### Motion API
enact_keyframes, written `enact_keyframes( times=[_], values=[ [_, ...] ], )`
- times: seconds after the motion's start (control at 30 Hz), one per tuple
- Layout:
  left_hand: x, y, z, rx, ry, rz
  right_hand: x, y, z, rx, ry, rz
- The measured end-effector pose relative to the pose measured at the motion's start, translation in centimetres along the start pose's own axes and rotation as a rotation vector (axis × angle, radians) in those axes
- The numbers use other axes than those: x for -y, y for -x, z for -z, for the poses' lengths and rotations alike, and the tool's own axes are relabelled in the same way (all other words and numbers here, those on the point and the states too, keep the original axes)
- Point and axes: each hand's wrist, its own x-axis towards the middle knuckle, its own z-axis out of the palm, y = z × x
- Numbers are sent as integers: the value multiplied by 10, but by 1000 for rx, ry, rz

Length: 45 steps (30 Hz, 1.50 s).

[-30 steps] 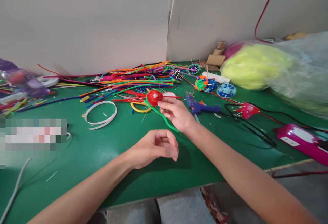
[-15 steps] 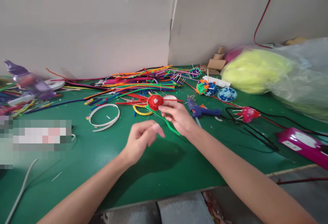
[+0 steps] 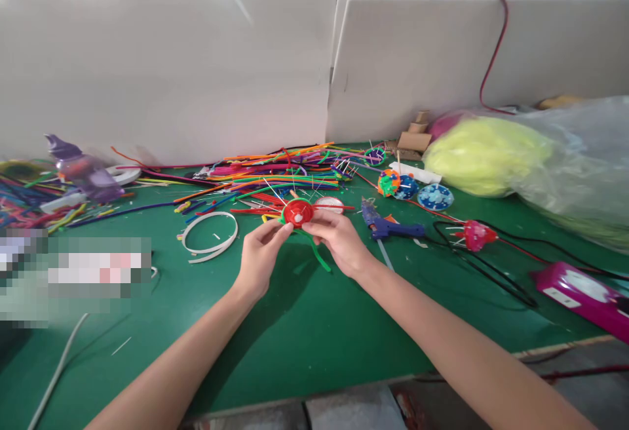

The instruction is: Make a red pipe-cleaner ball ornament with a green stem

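Both my hands hold a small red disc (image 3: 297, 212) with thin white pins sticking out of it, a little above the green table (image 3: 295, 325). My left hand (image 3: 261, 256) pinches its left edge with thumb and fingers. My right hand (image 3: 338, 240) grips its right edge, and a green pipe cleaner (image 3: 318, 256) wrapped round the disc hangs down past that hand. A white-centred red disc (image 3: 329, 204) lies just behind.
A heap of coloured pipe cleaners (image 3: 265, 168) lies behind the hands, a white hoop (image 3: 209, 236) to the left, a blue glue gun (image 3: 388, 225) to the right. Further right are decorated discs (image 3: 415, 191), black cables, a magenta power strip (image 3: 580, 289) and a plastic bag of yellow fluff (image 3: 496, 148).
My left hand rose from a loose fist near the table edge and took hold of the red disc. The right hand kept the disc. The view tilted upward.
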Motion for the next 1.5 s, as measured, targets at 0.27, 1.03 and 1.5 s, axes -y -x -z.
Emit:
enact_keyframes(
  times=[0.27, 1.03, 1.5],
  values=[
    [1, -3, 2, -43, 111, 54, 0, 0, 2, 79, 11, -46],
    [4, -2, -2, 42, 97, 144, -4, 5, -5, 43, 155, 0],
    [4, -1, -1, 62, 68, 116, -3, 6, -7, 45, 143, -3]
  ],
)
